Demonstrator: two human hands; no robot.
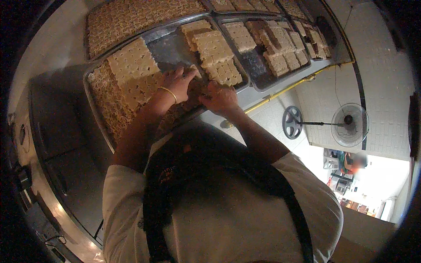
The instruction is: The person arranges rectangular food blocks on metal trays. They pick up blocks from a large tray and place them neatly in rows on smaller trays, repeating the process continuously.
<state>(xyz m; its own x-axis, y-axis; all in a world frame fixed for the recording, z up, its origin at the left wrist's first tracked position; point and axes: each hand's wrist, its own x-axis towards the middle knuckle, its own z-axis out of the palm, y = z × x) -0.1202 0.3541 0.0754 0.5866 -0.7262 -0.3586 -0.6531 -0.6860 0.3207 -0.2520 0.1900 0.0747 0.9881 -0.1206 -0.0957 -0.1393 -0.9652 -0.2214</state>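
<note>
Both my hands are over the near part of a metal tray (97, 103) of pale baked sheets marked into small pieces. My left hand (175, 85), with a yellow band at the wrist, lies in the bare middle strip, fingers spread, beside a stacked baked sheet (133, 63). Close to its fingertips is a small pale piece (195, 71). Just right of it, my right hand (220, 98) has curled fingers at the tray's near side, below another stack of baked sheets (215, 48). Whatever lies under its fingertips is hidden.
More trays surround this one: a full tray (136, 19) behind and a partly filled tray (254, 65) to the right. A yellow pipe (280, 92) runs along the table's near right edge. A standing fan (349, 125) and a person (351, 163) are farther right.
</note>
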